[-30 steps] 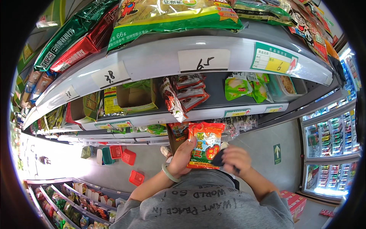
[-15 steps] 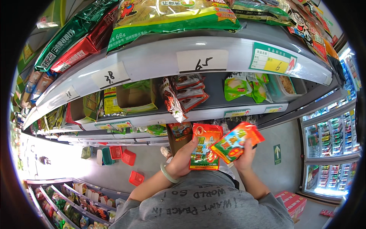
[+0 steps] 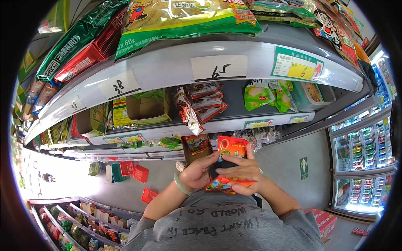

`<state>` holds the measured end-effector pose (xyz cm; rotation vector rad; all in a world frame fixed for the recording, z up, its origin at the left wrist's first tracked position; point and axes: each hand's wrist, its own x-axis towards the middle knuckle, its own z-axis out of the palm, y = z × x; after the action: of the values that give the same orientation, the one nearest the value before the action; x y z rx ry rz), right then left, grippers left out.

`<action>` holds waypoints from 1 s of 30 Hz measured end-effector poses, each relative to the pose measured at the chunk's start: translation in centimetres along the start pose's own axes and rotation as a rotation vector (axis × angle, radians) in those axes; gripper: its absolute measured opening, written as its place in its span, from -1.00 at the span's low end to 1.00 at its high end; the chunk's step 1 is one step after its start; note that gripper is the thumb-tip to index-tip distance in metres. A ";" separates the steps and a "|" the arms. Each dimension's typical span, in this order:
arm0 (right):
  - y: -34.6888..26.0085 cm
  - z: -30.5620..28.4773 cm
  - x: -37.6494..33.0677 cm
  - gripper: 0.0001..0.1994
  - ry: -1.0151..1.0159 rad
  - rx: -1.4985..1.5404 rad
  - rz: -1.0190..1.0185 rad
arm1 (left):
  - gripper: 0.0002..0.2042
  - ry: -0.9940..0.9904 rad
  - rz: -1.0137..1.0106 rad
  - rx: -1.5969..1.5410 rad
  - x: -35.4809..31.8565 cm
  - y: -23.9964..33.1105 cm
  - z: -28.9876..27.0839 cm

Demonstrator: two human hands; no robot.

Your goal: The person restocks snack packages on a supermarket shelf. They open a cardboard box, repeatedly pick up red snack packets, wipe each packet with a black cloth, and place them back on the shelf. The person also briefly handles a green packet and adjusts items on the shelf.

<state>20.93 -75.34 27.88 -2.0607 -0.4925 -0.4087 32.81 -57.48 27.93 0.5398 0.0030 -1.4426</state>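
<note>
While left hand [image 3: 197,173] grips, right hand [image 3: 243,173] covers snack packets [image 3: 231,163].

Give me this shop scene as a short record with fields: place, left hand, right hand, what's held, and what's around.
place: shop aisle, facing snack shelves
left hand: grips the red snack packets from the left; green bangle on the wrist
right hand: spread flat over the front of the packets
held: red and orange packets, stacked together at chest height
around: handwritten price cards on the shelf edge, red baskets on the floor, drinks fridge at right
</note>
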 end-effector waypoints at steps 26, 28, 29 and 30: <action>3.7 -0.3 -3.9 -0.76 0.850 0.507 0.682 | -0.50 0.023 0.289 0.982 -2.3 -1.6 0.0; 1.7 0.1 -2.9 -0.81 0.662 0.392 0.696 | -0.52 -0.030 0.715 1.512 -1.2 -1.4 0.6; 1.9 0.2 -3.8 -0.83 0.532 0.452 0.687 | -0.55 0.034 0.704 1.408 -0.7 -2.1 0.8; 3.6 1.4 -5.2 -0.76 0.477 0.275 0.538 | -0.57 0.089 0.694 1.300 0.0 -2.6 1.2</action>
<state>18.38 -76.78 22.06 -1.6665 0.2779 -0.4548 29.97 -57.99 28.05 1.4712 -1.0083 -0.5729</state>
